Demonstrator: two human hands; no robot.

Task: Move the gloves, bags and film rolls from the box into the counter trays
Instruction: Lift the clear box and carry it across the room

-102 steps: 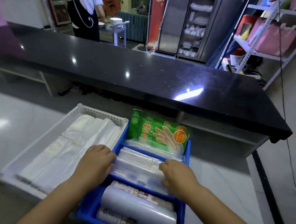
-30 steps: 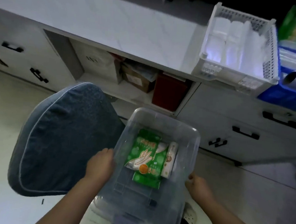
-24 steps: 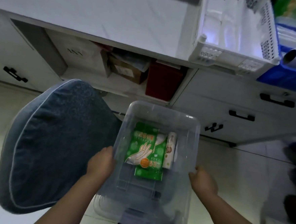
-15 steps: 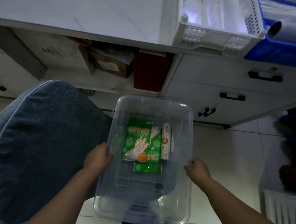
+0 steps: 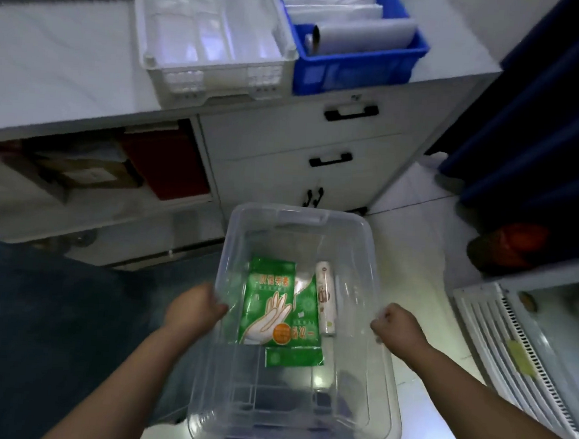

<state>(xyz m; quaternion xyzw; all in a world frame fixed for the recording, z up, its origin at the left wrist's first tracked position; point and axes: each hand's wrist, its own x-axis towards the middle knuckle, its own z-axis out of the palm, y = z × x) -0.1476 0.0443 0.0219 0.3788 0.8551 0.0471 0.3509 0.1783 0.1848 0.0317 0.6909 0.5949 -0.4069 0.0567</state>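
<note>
1. Box, clear plastic, is sitting low before the counter; a green glove pack and a film roll are lying inside.
2. Left hand and right hand are each gripping a side rim.
3. Lifting level should be keeping the contents from sliding, judging by the load lying toward the far end.
4. White tray and blue tray are waiting on the counter.

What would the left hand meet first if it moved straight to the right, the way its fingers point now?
The left hand already grips the clear box at its left wall. Going straight inward, it would probably reach the green glove pack first, though that pack lies lower, on the box floor.
</note>
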